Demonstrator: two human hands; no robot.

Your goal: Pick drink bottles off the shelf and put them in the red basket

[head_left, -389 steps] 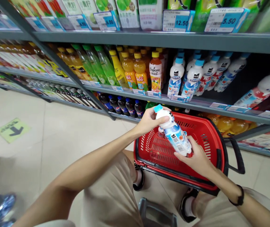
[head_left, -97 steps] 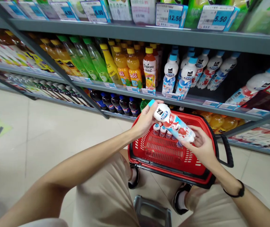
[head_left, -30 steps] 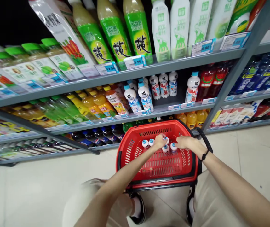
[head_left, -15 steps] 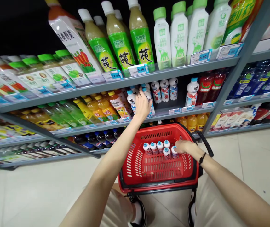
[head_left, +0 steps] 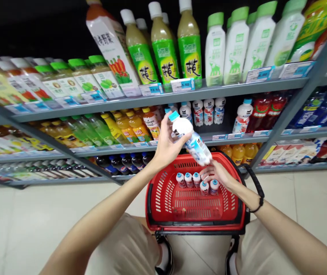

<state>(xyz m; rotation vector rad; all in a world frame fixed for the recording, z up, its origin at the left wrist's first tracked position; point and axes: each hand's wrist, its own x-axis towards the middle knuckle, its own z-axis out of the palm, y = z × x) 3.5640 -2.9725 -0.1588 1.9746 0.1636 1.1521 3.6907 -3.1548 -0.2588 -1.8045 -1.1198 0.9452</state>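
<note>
My left hand (head_left: 166,147) is closed around the neck of a white drink bottle with a blue cap (head_left: 190,139), held tilted above the red shopping basket (head_left: 163,194). Under the bottle's lower end is my right hand (head_left: 217,175), its fingers loosely open and reaching up to it. Several bottles of the same kind (head_left: 197,180) stand upright in a cluster at the basket's far side. More of them (head_left: 209,110) stand on the middle shelf behind.
Grey shelving (head_left: 180,95) full of juice, tea and soda bottles runs across in front of me. The basket's black handle (head_left: 256,183) sticks out to the right. Pale floor tiles (head_left: 23,225) lie to both sides; my knees flank the basket.
My left hand has come off the shelf with a bottle and carried it down over the basket. My right hand has lifted from the bottles in the basket toward it.
</note>
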